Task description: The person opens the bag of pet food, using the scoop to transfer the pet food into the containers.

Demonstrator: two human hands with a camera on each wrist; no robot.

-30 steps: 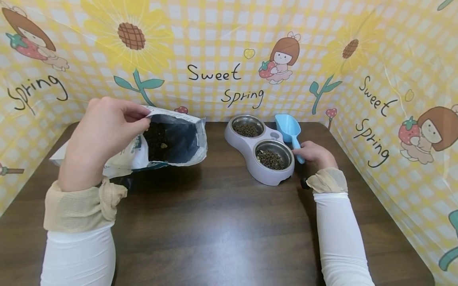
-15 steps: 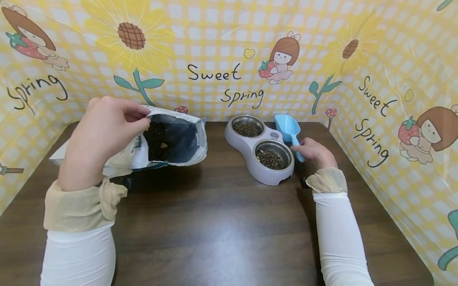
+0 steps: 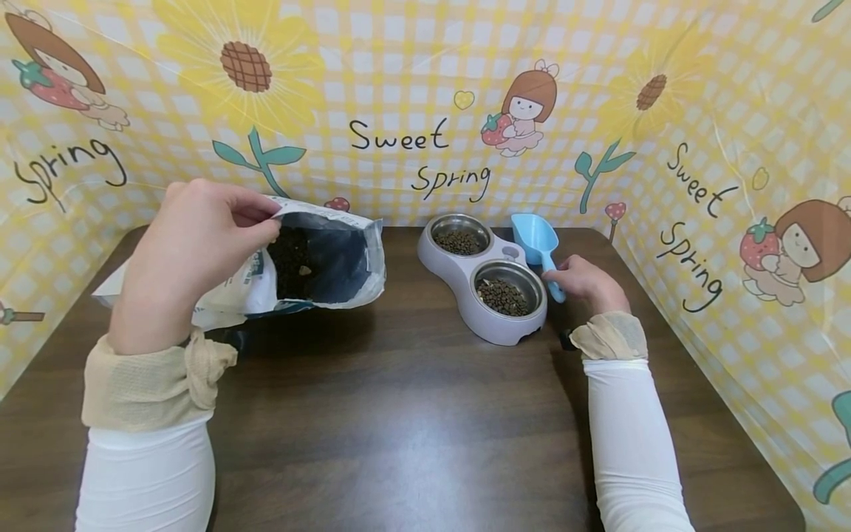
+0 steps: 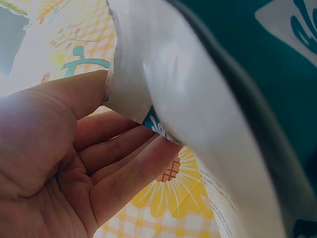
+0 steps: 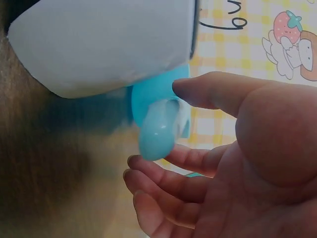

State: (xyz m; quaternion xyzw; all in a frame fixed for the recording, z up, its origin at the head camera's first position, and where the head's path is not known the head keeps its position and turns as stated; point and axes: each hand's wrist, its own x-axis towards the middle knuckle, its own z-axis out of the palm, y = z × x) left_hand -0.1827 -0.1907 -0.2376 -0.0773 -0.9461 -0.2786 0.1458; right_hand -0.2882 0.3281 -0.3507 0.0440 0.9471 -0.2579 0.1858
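Observation:
My left hand (image 3: 189,255) pinches the upper edge of an open pet food bag (image 3: 372,284), which lies tilted with its mouth facing right. Dark kibble (image 3: 289,262) shows inside. In the left wrist view, thumb and fingers sit on either side of the bag's pale rim (image 4: 130,64). On the right, my right hand (image 3: 588,284) holds the handle of a light blue scoop (image 3: 534,235) between thumb and index finger. The right wrist view shows the handle end (image 5: 159,134) between them, with the other fingers loosely bent below. The scoop lies beside a lavender double bowl stand (image 3: 475,314).
Both steel bowls, the back one (image 3: 459,235) and the front one (image 3: 508,288), contain brown kibble. The dark wooden table (image 3: 399,414) extends toward the front. A yellow checked cloth (image 3: 399,81) with printed flowers rises behind and along both sides.

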